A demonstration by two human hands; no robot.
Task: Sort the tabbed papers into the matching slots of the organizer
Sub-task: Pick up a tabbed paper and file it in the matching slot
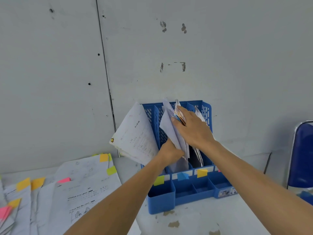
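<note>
A blue plastic organizer (186, 192) stands against the wall, its slots marked at the front by a green tab (158, 180), a blue tab (182, 176) and a yellow tab (202, 173). My left hand (170, 150) grips the lower edge of a bundle of papers (169, 128) standing in the blue-tabbed slot. My right hand (191, 126) presses on the top of that bundle, fingers over its coloured tabs. A stack of printed sheets (135, 134) leans out of the leftmost slot. More papers (199, 116) stand in the yellow-tabbed slot.
Loose tabbed papers (81, 184) with yellow, green and pink tabs are spread on the white table at the left. A blue chair (303, 156) stands at the right edge. The organizer's front has open pen compartments (184, 189).
</note>
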